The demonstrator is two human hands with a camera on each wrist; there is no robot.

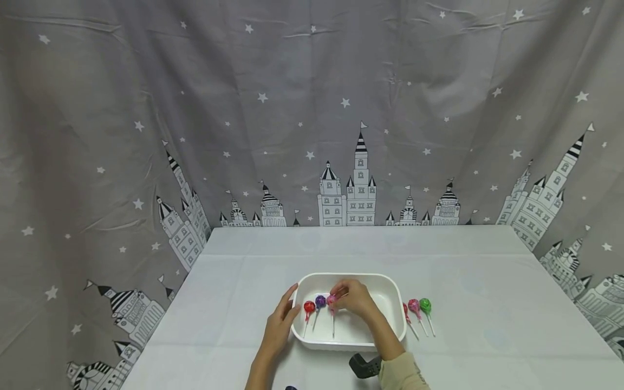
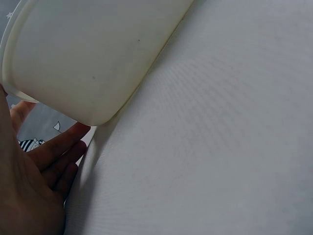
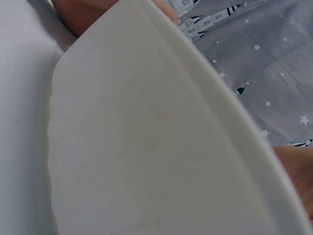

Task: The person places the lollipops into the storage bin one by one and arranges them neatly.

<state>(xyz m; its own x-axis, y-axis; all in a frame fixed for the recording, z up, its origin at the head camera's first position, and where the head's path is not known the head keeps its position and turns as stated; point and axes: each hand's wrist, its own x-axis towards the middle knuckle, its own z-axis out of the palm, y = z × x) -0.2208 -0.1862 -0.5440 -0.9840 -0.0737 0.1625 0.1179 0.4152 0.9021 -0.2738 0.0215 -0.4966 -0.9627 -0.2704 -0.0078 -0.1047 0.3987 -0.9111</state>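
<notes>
A white plastic tray [image 1: 353, 345] stands on the table. Inside, toward its left half, lie a red lollipop [image 1: 309, 307], a purple lollipop [image 1: 320, 301] and a pink lollipop [image 1: 331, 299], sticks toward the near side. My right hand [image 1: 355, 299] reaches over the tray and pinches the pink lollipop at its wrapped head. Along the tray's left end, my left hand [image 1: 279, 325] rests with fingers extended against the outer wall. The left wrist view shows those fingers [image 2: 61, 144] touching the tray's corner; in the right wrist view the tray's wall [image 3: 146, 127] hides the lollipops.
Just right of the tray lie another red lollipop [image 1: 406, 312], another pink lollipop [image 1: 414, 306] and a green lollipop [image 1: 426, 306]. A black device [image 1: 364, 366] is by the right wrist. White cloth [image 1: 487, 303] covers the table; a grey castle-print curtain [image 1: 292, 65] hangs behind.
</notes>
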